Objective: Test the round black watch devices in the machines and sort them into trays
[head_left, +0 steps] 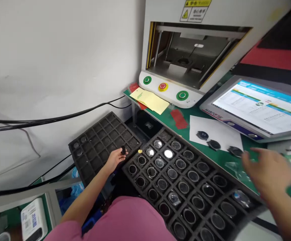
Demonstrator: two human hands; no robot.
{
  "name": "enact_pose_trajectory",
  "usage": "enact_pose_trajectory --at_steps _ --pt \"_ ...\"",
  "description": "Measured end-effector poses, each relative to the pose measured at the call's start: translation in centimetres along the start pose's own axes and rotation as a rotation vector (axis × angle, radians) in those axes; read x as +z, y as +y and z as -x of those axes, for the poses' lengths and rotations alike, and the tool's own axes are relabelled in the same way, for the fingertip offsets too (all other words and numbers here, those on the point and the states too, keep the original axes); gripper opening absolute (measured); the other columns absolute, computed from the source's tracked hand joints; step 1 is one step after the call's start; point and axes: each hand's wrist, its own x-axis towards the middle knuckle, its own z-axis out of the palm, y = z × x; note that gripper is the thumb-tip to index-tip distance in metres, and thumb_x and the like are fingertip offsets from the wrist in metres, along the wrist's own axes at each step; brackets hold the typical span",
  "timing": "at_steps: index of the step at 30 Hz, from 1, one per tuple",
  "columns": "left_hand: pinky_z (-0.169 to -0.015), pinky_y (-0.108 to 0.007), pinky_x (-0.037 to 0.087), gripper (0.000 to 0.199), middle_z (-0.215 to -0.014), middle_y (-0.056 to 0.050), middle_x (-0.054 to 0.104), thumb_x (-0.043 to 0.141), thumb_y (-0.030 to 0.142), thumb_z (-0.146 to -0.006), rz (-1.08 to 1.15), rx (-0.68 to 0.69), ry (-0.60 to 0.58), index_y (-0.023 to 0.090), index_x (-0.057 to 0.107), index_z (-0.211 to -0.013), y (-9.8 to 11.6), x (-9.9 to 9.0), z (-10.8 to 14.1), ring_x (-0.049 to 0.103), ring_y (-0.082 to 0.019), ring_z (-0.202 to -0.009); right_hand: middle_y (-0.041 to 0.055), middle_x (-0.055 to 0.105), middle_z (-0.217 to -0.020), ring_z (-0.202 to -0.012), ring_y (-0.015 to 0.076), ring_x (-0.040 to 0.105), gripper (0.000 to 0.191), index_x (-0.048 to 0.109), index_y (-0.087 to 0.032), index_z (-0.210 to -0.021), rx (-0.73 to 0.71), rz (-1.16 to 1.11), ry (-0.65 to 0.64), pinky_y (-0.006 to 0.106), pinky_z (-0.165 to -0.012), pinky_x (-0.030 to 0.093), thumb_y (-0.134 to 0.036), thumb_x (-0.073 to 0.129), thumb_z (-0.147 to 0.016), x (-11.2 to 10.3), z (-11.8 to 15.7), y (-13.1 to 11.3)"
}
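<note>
My left hand (pixel 114 160) is closed, pinching a small black watch body (pixel 123 150) over the near right part of a dark foam tray (pixel 95 162). That tray has many square pockets and a few round watch parts (pixel 79 152) at its left end. To the right, a second foam tray (pixel 166 135) is filled with round watch bodies (pixel 172 173). Smeared by motion, my right hand (pixel 269 170) hovers over the green bench near a black watch body (pixel 235 151); its fingers cannot be made out well. Two more watch bodies (pixel 208 140) lie on white paper (pixel 198 124).
Behind the bench mat (pixel 165 121) stands a press machine (pixel 173 82) with an open front and buttons. A tilted monitor (pixel 261 103) sits at right. Yellow paper (pixel 150 100) and a red piece (pixel 179 119) lie before the press. Black cables (pixel 60 121) run along the wall at left.
</note>
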Motion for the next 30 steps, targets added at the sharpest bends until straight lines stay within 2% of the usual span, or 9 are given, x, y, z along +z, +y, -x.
enact_pose_trajectory --at_steps 2,6,10,14,18,24,30 --pt "-0.067 -0.024 0.051 0.025 -0.082 -0.01 0.074 0.07 0.035 -0.077 -0.013 0.002 0.047 0.011 0.069 -0.083 -0.1 -1.1 -1.9 0.062 -0.012 -0.064 0.0208 0.067 -0.086 -0.08 0.0328 0.064 0.028 0.066 -0.017 -0.088 -0.013 -0.063 -0.082 0.037 -0.054 0.042 -0.037 0.046 -0.087 1.0 -0.8 -1.7" --pt "-0.066 -0.024 0.051 0.02 -0.075 -0.005 0.071 0.067 0.031 -0.083 -0.029 -0.002 0.148 0.012 0.065 -0.081 0.2 -3.3 -5.9 0.06 -0.01 -0.059 0.0065 0.069 -0.089 -0.074 0.0159 0.064 0.016 0.064 -0.018 -0.09 -0.116 -0.219 -0.267 0.029 -0.069 0.051 -0.032 0.058 -0.09 3.8 -3.6 -4.6" --pt "-0.065 -0.027 0.053 0.025 -0.079 -0.002 0.07 0.058 0.035 -0.093 0.007 -0.031 0.185 0.012 0.064 -0.086 0.3 -5.0 -8.5 0.061 -0.01 -0.061 0.0032 0.066 -0.094 -0.08 0.0133 0.063 0.021 0.064 -0.015 -0.097 -0.226 -0.324 -0.387 0.033 -0.077 0.055 -0.036 0.057 -0.095 7.1 -6.6 -7.5" --pt "-0.063 -0.024 0.053 0.018 -0.08 -0.008 0.074 0.057 0.023 -0.092 0.062 -0.017 0.182 0.008 0.065 -0.086 0.0 -5.4 -9.2 0.06 -0.009 -0.057 0.0047 0.066 -0.1 -0.084 0.0141 0.064 0.022 0.064 -0.016 -0.104 -0.311 -0.385 -0.468 0.034 -0.078 0.056 -0.035 0.057 -0.096 10.1 -8.7 -9.6" --pt "-0.06 -0.022 0.053 0.017 -0.081 -0.014 0.076 0.058 0.02 -0.088 0.115 -0.006 0.168 0.006 0.066 -0.087 -0.3 -5.5 -9.2 0.061 -0.01 -0.055 0.0062 0.065 -0.107 -0.089 0.0154 0.064 0.023 0.063 -0.017 -0.109 -0.34 -0.393 -0.489 0.035 -0.081 0.056 -0.035 0.056 -0.096 11.9 -9.8 -10.1" --pt "-0.059 -0.022 0.053 0.014 -0.081 -0.016 0.077 0.064 0.02 -0.083 0.155 -0.002 0.163 0.006 0.067 -0.083 -0.6 -5.8 -9.6 0.061 -0.01 -0.054 0.0065 0.064 -0.11 -0.094 0.0167 0.063 0.023 0.063 -0.018 -0.108 -0.407 -0.372 -0.517 0.037 -0.084 0.055 -0.036 0.056 -0.096 13.0 -10.5 -9.8" --pt "-0.058 -0.022 0.053 0.011 -0.083 -0.016 0.077 0.065 0.018 -0.082 0.16 -0.002 0.159 0.007 0.067 -0.082 -0.8 -5.9 -9.8 0.061 -0.01 -0.053 0.0058 0.065 -0.106 -0.088 0.0152 0.064 0.023 0.063 -0.018 -0.107 -0.419 -0.321 -0.579 0.034 -0.079 0.056 -0.037 0.056 -0.096 13.1 -11.3 -9.9"
